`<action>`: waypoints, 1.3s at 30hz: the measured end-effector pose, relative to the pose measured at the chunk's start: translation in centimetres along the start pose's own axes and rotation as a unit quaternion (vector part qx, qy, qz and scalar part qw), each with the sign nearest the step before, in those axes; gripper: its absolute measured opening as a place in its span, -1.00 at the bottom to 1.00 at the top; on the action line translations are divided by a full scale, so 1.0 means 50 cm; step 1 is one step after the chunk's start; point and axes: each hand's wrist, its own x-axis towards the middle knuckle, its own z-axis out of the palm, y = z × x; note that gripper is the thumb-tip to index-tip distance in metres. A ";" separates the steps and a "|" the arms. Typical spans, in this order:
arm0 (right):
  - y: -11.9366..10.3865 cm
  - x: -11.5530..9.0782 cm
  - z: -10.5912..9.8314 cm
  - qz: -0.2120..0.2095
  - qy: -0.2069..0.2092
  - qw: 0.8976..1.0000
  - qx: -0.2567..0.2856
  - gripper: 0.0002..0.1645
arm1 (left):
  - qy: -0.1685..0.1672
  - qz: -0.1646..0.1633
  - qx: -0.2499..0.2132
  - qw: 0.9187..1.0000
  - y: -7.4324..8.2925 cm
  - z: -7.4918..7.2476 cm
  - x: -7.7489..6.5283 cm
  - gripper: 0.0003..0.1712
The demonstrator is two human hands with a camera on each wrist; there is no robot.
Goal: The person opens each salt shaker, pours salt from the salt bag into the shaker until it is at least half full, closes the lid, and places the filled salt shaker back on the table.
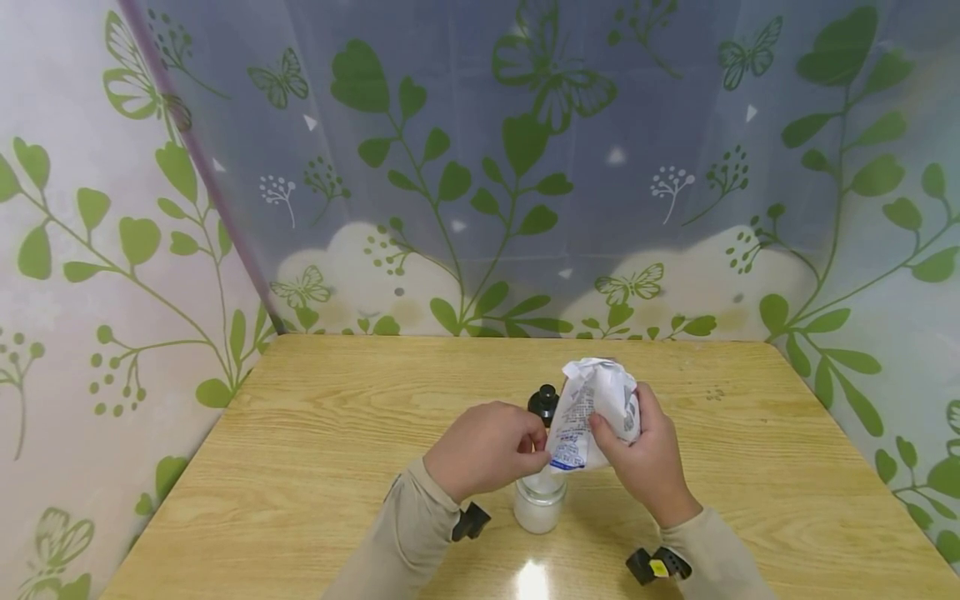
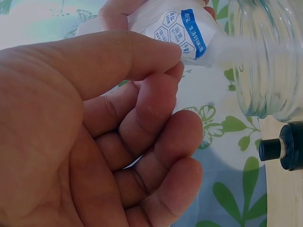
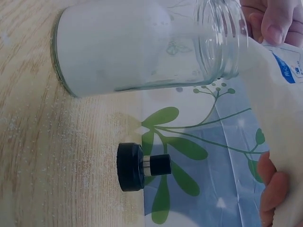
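A white plastic salt bag (image 1: pixel 592 412) with blue print is tilted above an open glass jar (image 1: pixel 540 510). Gripping the bag's body is my right hand (image 1: pixel 651 462), its thumb on the near face. My left hand (image 1: pixel 491 446) pinches the bag's lower corner between thumb and forefinger, while the other fingers curl loosely in the left wrist view. A white stream runs from that corner into the jar's threaded mouth (image 3: pixel 222 42). White granules (image 3: pixel 109 52) fill the lower part of the jar, which stands upright.
A black lid with a knob (image 3: pixel 130 166) stands on the wooden table (image 1: pixel 337 400) behind the jar. Loose white grains (image 3: pixel 71 132) are scattered around it. Patterned curtains (image 1: pixel 450 167) enclose the table at the back and sides.
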 end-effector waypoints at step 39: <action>-0.008 -0.001 -0.004 0.003 -0.002 1.000 0.002 -0.52 | -0.002 0.003 0.003 1.000 0.002 0.000 0.000 -0.83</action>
